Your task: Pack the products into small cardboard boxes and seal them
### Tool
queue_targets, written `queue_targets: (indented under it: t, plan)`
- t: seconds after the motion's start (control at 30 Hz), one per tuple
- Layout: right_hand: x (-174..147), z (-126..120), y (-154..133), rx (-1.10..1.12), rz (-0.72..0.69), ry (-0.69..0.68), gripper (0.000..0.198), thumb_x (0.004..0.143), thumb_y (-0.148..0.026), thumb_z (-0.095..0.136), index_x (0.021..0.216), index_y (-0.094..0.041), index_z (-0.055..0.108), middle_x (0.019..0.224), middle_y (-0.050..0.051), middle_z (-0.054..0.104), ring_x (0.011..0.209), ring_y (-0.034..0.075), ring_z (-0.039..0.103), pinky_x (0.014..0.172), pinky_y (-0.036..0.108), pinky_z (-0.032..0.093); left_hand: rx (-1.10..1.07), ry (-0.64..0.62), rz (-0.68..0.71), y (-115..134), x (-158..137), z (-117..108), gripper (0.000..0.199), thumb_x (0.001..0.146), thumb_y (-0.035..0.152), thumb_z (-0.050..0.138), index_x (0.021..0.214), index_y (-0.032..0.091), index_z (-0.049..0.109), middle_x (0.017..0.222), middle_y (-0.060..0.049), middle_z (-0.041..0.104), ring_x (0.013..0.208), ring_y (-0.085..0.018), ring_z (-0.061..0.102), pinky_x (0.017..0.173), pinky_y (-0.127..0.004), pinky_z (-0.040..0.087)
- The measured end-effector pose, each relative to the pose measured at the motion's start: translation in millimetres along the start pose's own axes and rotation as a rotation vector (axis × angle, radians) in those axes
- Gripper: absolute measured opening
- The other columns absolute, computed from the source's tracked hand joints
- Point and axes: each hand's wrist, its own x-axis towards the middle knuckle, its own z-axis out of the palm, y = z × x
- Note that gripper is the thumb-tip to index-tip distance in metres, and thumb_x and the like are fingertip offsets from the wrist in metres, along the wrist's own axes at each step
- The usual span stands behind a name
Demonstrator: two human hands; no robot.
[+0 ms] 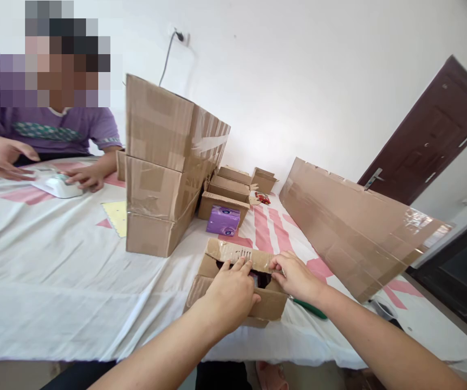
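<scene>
An open cardboard box (272,304) sits before me near the table's front edge, with dark items partly showing inside. My left hand (233,290) lies across its opening, fingers stretched out onto the raised far flap (227,251). At that flap's right end, my right hand (294,276) pinches the cardboard between thumb and fingers. A green object (310,309) is partly hidden under my right forearm; its kind is unclear. Just beyond the box stands a purple printed box (222,220).
Stacked cardboard boxes (154,184) rise to the left. Smaller open boxes (227,187) and a red toy car (263,199) stand farther back. A cardboard panel (351,222) leans at right. Across the table, a person in purple (66,127) handles a white object (57,183).
</scene>
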Motion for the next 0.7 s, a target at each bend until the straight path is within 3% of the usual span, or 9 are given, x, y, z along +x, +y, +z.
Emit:
queue_targets:
  t: [0.23,0.5,0.7]
  plan:
    - [-2.1,4.1,0.9,0.007,0.052,0.067,0.029,0.071,-0.011,0.073,0.095,-0.021,0.06,0.098,0.006,0.061,0.097,0.023,0.058,0.085,0.039,0.048,0.011,0.039,0.01,-0.8,-0.8,1.5,0.029,0.09,0.033,0.056,0.107,0.015,0.071,0.14,-0.017,0.053,0.133,-0.033,0.045,0.107,-0.052,0.036]
    - [-0.5,5.9,-4.0,-0.024,0.0,0.068,0.021,0.071,-0.004,0.068,0.079,-0.021,0.059,0.086,0.003,0.062,0.09,0.023,0.057,0.08,0.035,0.048,0.021,0.005,0.006,-0.5,-0.7,0.2,0.034,0.092,0.035,0.051,0.112,0.013,0.069,0.143,-0.018,0.05,0.135,-0.034,0.043,0.107,-0.051,0.035]
    - [-0.9,5.2,-4.9,-0.016,0.029,0.076,0.028,0.068,-0.008,0.074,0.089,-0.021,0.061,0.096,0.005,0.062,0.095,0.024,0.056,0.083,0.038,0.048,0.006,0.075,0.017,1.5,-2.5,0.9,0.031,0.091,0.033,0.053,0.108,0.014,0.069,0.137,-0.019,0.055,0.132,-0.036,0.046,0.105,-0.054,0.035]
